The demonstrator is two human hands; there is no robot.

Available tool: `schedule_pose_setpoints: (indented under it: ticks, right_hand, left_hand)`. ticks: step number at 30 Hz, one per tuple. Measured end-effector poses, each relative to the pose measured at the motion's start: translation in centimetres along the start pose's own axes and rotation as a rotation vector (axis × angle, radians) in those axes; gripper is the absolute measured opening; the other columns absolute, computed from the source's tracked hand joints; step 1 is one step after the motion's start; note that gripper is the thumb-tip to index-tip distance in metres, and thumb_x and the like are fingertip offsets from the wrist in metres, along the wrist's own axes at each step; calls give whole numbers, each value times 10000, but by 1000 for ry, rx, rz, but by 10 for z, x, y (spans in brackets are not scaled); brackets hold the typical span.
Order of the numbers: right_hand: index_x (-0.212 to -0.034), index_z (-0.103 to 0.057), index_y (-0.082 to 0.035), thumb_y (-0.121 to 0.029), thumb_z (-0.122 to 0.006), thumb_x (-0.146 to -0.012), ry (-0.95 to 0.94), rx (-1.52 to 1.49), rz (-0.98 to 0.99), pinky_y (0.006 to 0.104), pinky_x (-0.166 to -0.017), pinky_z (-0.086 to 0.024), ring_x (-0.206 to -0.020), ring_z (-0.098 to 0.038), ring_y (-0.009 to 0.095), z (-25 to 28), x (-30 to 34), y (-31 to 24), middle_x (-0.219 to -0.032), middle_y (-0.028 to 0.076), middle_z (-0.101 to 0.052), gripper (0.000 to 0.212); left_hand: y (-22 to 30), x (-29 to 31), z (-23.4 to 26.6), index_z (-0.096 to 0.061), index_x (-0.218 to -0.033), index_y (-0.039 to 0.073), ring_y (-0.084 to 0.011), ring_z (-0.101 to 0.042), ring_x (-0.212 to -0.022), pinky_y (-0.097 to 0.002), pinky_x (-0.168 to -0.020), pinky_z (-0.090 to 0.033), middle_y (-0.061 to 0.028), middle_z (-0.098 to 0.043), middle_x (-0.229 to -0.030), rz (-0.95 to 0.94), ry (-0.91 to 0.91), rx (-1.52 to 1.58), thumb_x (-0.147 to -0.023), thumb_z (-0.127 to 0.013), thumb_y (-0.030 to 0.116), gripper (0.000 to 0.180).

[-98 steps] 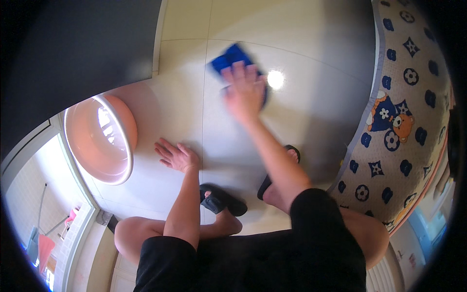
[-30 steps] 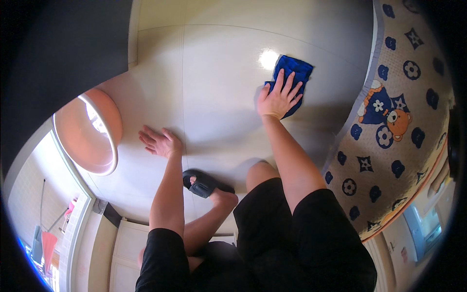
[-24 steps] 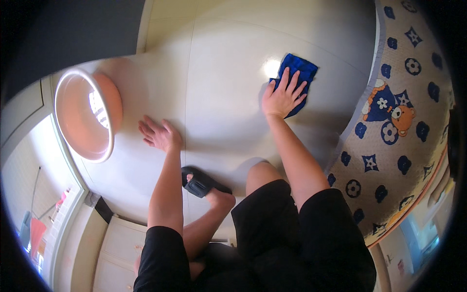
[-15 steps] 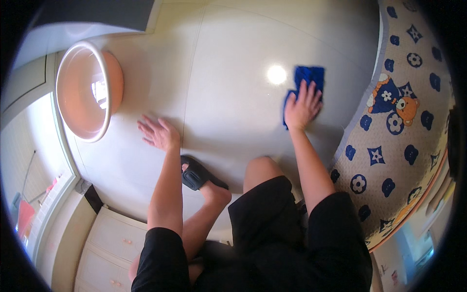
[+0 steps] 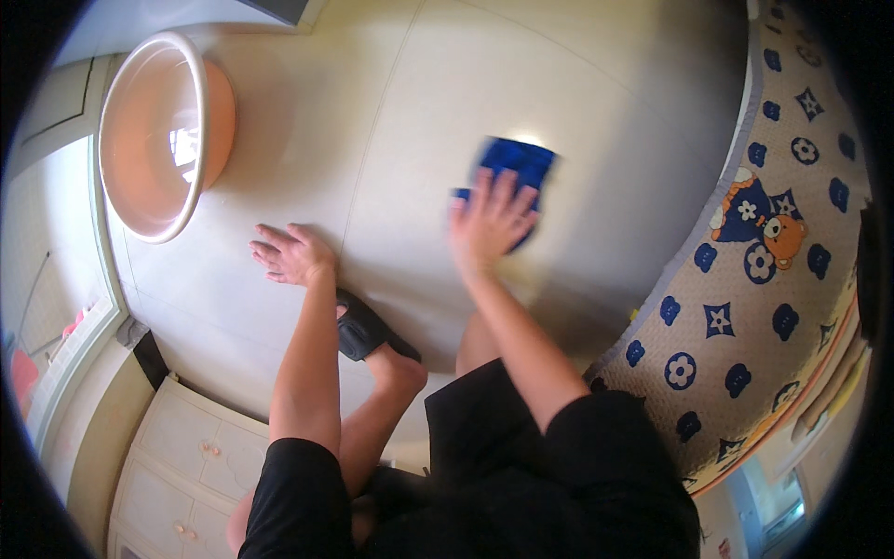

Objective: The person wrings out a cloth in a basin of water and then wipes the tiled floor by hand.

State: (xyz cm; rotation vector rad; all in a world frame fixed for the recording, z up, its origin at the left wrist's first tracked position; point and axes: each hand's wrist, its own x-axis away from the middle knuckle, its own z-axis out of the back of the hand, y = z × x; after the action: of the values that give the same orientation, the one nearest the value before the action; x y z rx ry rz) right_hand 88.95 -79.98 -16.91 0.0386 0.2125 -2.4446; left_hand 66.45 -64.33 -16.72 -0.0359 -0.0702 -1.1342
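My right hand (image 5: 492,224) lies palm down on a dark blue cloth (image 5: 526,163), pressing it against the pale tiled floor (image 5: 410,149). Its fingers are spread over the cloth, not curled round it. Part of the cloth sticks out beyond the fingertips, and the rest is covered by the hand. To the left, my left hand (image 5: 293,256) rests on the floor with its fingers apart and nothing in it. Just below that hand is the black slipper (image 5: 368,326) on my foot.
An orange basin (image 5: 219,121) with a white rim stands on the floor at the upper left. Along the right hangs a beige quilted cover (image 5: 689,307) with blue patterns and bears. A white cabinet (image 5: 177,475) is at the lower left, beside a glazed door frame (image 5: 112,252).
My right hand has slid the blue cloth leftward across the floor, away from the quilted cover. My left hand stays on the floor near the slipper. The whole view has shifted slightly.
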Motion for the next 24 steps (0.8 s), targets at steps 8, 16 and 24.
schedule_pose_setpoints:
  ticks: [8,16,24]
  right_hand:
    - [-1565,-481,-222,-459,-674,-922,-207,-368,324,772,-1187,-96,-1545,-192,533,11,-22,-140,-1698,104,-314,711]
    - [-1600,-425,-204,-397,-641,-891,-63,21,114,725,-1194,-197,-1546,-231,502,17,-24,74,-1715,156,-264,765]
    - [-1655,-309,-227,-500,-510,-1026,-44,108,-638,685,-1226,-152,-1572,-184,482,25,-19,196,-1740,173,-177,715]
  left_hand:
    - [-2,0,-3,-195,-1683,243,-320,-125,-1614,-655,-1238,-129,-159,-150,-1745,-23,34,-12,-1045,-373,554,732]
    - [-15,-6,-6,-112,-1693,245,-360,-50,-1617,-667,-1228,-139,-174,-60,-1754,-20,-38,-47,-1040,-386,577,783]
    - [-87,-123,75,-23,-1694,207,-494,-244,-1539,-461,-1237,-303,-204,-97,-1733,-366,-1052,13,-948,-663,589,1054]
